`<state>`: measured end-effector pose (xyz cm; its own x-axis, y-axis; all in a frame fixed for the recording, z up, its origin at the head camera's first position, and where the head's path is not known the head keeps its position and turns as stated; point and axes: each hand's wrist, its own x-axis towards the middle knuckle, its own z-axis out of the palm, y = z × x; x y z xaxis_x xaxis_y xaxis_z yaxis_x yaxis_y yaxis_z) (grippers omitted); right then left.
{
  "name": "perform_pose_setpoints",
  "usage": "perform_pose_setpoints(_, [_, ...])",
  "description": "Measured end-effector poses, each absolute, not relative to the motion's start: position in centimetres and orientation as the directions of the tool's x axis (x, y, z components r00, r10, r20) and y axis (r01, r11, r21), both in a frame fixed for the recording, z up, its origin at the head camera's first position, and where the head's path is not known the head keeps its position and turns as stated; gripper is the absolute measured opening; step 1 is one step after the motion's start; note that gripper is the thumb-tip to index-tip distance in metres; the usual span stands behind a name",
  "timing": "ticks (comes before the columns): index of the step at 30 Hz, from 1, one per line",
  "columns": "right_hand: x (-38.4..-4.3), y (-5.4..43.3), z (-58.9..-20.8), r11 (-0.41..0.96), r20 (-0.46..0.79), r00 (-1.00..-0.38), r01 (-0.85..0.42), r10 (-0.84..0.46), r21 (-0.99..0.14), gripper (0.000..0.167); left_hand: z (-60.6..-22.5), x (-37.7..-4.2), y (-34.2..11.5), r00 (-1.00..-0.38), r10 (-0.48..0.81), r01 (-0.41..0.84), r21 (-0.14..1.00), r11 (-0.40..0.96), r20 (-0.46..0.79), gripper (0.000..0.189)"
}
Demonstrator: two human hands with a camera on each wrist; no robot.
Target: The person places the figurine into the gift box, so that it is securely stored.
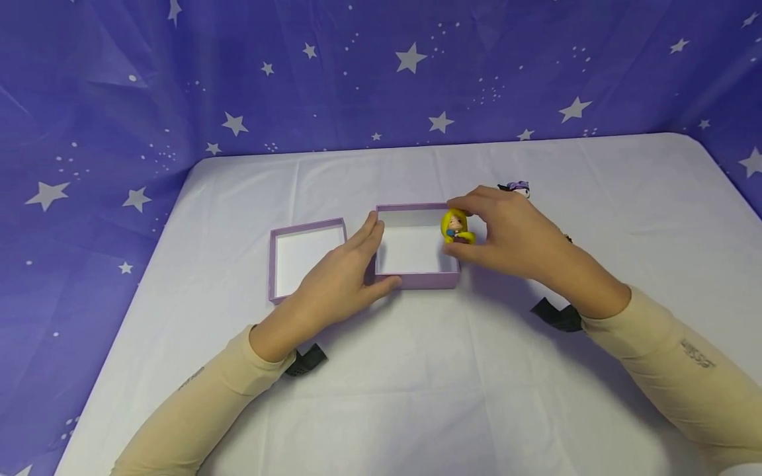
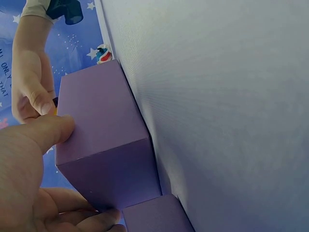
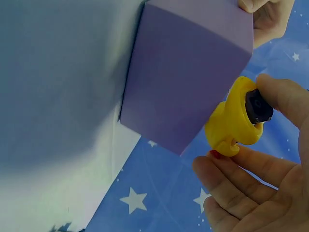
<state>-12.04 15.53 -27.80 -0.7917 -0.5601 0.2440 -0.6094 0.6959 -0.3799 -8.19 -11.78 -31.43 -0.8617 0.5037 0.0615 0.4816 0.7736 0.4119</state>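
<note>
A purple box (image 1: pixel 428 281) with a white inside stands on the table, its top uncovered. My left hand (image 1: pixel 336 281) holds it by the left side, the thumb (image 2: pixel 60 128) on the front wall and the fingers along the side wall. At the right rim, my right hand (image 1: pixel 512 231) pinches a small long-yellow-haired figurine (image 1: pixel 455 227) between thumb and fingers. In the right wrist view, the yellow figurine (image 3: pixel 227 123) is tipped over, its dark base (image 3: pixel 258 106) towards the thumb. It appears just above the rim; whether it touches the box I cannot tell.
Left of the box lies a shallow purple lid (image 1: pixel 274 264), white side up, partly behind my left hand. Beyond my right hand stands a small black, purple and white figurine (image 1: pixel 519 188). A starry purple cloth (image 1: pixel 357 86) hangs behind the white-covered table (image 1: pixel 417 370).
</note>
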Motion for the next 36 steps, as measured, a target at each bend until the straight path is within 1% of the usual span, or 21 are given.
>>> perform_pose_setpoints(9, [-12.3,13.8,-28.5,0.692,0.204,-0.781,-0.62,-0.59,-0.371,0.06,-31.5,-8.2,-11.8,-0.861,0.505,0.482,0.414,0.772,0.06,0.093])
perform_pose_setpoints(21, [-12.7,11.7,-29.0,0.669,0.155,-0.757,-0.639,-0.635,-0.38,0.063,-31.5,-8.2,-11.8,-0.863,0.502,0.48,0.411,0.775,0.061,0.093])
perform_pose_setpoints(24, [-12.9,11.2,-29.3,0.652,0.153,-0.741,-0.654,-0.654,-0.384,0.06,-31.5,-8.2,-11.8,-0.863,0.501,0.481,0.405,0.778,0.063,0.092])
perform_pose_setpoints(29, [-13.2,10.2,-29.6,0.624,0.145,-0.718,-0.672,-0.681,-0.399,0.049,-31.6,-8.2,-11.9,-0.862,0.502,0.484,0.41,0.773,0.071,0.092])
perform_pose_setpoints(34, [-13.2,9.5,-29.7,0.606,0.14,-0.711,-0.671,-0.689,-0.427,0.045,-31.6,-8.3,-12.0,-0.858,0.508,0.49,0.419,0.764,0.075,0.093])
perform_pose_setpoints(36, [-13.3,9.1,-29.8,0.607,0.134,-0.715,-0.665,-0.687,-0.436,0.045,-31.6,-8.3,-12.0,-0.858,0.508,0.488,0.423,0.764,0.073,0.093])
